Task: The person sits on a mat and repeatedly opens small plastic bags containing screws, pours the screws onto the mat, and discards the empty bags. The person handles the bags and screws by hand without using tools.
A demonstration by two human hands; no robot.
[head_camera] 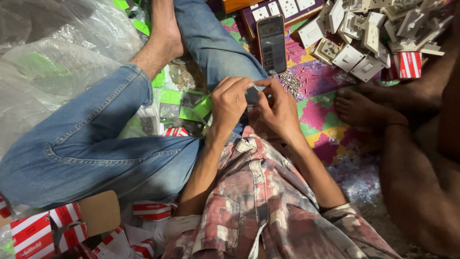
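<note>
My left hand (231,102) and my right hand (277,106) meet just above my lap, fingers pinched together on a small clear plastic packet (254,89) between them. What the packet holds is too small to tell. I sit cross-legged in blue jeans (91,144) and a patchwork shirt. A smartphone (271,44) with a lit screen rests on my right knee, just beyond my hands. A small heap of metal screws (290,84) lies on the mat right of my hands.
A pile of white wall switches and sockets (369,36) lies at the top right. Another person's foot (357,109) and leg rest on the colourful mat at right. Clear plastic bags fill the left. Red-and-white boxes (33,235) lie at the bottom left.
</note>
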